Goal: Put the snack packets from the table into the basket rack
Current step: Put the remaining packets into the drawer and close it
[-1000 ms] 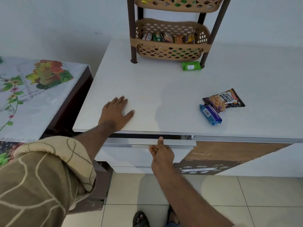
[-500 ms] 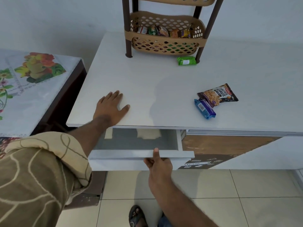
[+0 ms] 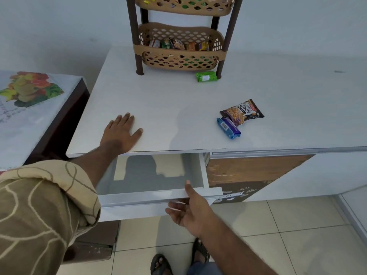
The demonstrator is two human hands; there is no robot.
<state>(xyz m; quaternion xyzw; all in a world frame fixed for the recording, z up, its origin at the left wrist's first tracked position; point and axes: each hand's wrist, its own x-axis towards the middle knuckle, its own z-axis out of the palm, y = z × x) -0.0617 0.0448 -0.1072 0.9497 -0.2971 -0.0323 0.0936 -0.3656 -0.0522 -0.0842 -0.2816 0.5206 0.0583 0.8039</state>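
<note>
Partly hidden, right hand (image 3: 190, 212) fingers curl under the drawer (image 3: 158, 197) front; left hand (image 3: 121, 133) lies flat, fingers spread.

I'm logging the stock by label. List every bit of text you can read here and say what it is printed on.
"SALTED PEANUTS": on the dark peanut packet lying on the white table.
"TAL": the end of a banner word on the dark cabinet sticker; the rest is hidden by the drawer.
Blue packet: a barcode label, too small to read.
Green packet: a white label, too blurred to read.
Packets in the basket rack: unreadable.
</note>
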